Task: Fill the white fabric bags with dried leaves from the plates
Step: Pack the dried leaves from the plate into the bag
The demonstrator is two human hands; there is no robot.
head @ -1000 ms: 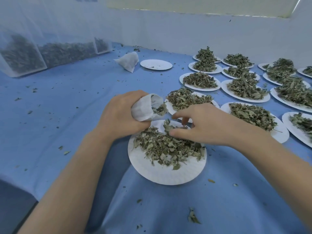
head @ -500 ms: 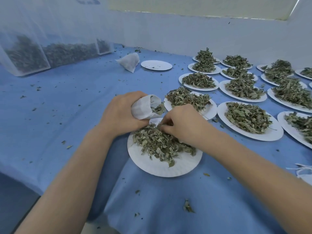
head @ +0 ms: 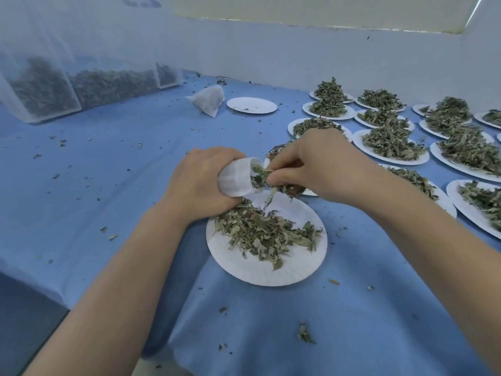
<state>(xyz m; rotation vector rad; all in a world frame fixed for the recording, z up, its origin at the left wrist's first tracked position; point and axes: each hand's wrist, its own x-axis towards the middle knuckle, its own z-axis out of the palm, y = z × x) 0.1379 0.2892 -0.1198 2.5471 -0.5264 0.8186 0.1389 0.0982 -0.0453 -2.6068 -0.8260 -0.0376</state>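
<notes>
My left hand (head: 200, 183) grips a small white fabric bag (head: 234, 177), its open mouth turned to the right with leaves showing inside. At that mouth my right hand (head: 317, 166) pinches a bunch of dried leaves (head: 267, 176), and a few bits hang down from it. Directly below sits a white paper plate (head: 254, 270) with a spread pile of dried leaves (head: 265, 232) on the blue cloth.
Several more white plates (head: 395, 158) heaped with leaves fill the right side. An empty plate (head: 252, 105) and a filled white bag (head: 207, 99) lie farther back. Clear mesh containers of leaves (head: 81, 88) stand at the back left. Leaf crumbs litter the blue cloth (head: 108, 185).
My right hand rose from the leaf pile on the plate to the bag's mouth with a pinch of leaves. The left hand kept the bag in about the same place.
</notes>
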